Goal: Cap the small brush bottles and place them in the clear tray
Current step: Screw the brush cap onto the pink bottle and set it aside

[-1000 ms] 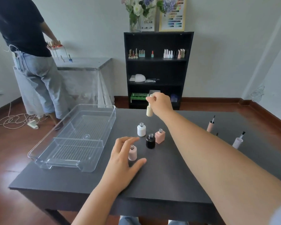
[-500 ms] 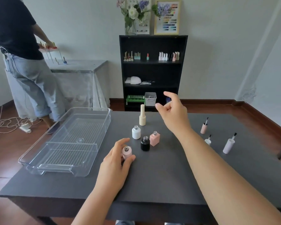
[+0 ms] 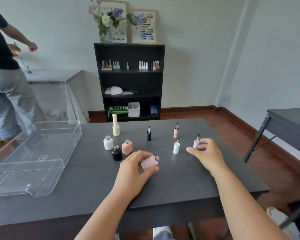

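The left hand point(image 3: 137, 168) grips a pale pink, square-shouldered glass bottle point(image 3: 149, 163) between thumb and fingers; the bottle is tilted, its uncapped threaded neck pointing up and to the right, and whether it touches the dark grey tabletop point(image 3: 189, 179) cannot be told. The right hand point(image 3: 207, 157) is spread, palm down, fingers loosely curled around nothing; its fingertips point(image 3: 202, 146) lie just beside a pale pink cylindrical brush cap point(image 3: 196, 142) standing upright with the bristles uppermost, contact uncertain. Just left of this hand stands a white cylindrical brush cap point(image 3: 176, 147), also brush-up. Beyond the right hand stand a salmon-pink brush cap point(image 3: 176, 132) and, farther left, a black brush cap point(image 3: 149, 135), each upright and apart from the others.

Immediately beyond the left hand is a cluster of three open bottles: a black round bottle point(image 3: 117, 153), a salmon-pink square bottle point(image 3: 127, 147) touching or nearly touching it, and a white round bottle point(image 3: 108, 143) on the left. Behind the cluster stands a cream-yellow bottle with a tall cap point(image 3: 115, 126), already closed. Well to the left of the left hand lies the clear ribbed plastic tray point(image 3: 47, 141), overhanging the table's left edge, with no bottles inside. A person in a black shirt and pale jeans point(image 3: 5, 80) stands far left.
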### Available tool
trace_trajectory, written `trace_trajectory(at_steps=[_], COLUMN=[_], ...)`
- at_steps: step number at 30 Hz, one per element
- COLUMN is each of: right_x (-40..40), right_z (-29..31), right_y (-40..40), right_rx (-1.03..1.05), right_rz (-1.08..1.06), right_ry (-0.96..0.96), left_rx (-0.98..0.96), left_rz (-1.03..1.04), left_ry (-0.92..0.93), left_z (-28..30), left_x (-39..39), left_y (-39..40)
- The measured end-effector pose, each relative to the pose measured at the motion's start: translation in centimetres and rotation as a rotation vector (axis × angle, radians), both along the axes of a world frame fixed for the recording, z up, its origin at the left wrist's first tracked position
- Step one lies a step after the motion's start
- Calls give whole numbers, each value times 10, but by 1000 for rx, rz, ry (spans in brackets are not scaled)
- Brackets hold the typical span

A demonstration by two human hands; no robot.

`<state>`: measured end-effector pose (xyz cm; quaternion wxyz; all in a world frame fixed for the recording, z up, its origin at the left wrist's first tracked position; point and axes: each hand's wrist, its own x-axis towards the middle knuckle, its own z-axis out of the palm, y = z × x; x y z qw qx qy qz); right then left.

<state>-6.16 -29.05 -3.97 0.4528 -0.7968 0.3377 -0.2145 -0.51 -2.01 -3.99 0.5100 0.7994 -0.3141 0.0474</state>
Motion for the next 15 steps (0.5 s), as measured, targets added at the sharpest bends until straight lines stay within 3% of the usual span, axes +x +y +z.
trace_trajectory(at_steps=[6, 12, 15], right_x=[1, -25, -25], right_z=[2, 2, -1], right_y=[5, 48, 62], right_rx=[21, 77, 22], right_rz=[14, 382, 478], right_ry=[-223, -393, -379], left_rx=[6, 54, 67], left_rz=[-12, 28, 31], left_ry=[7, -26, -38], left_z=[-1, -5, -7], left_x=[2, 5, 5], left_y=[-7, -6, -6])
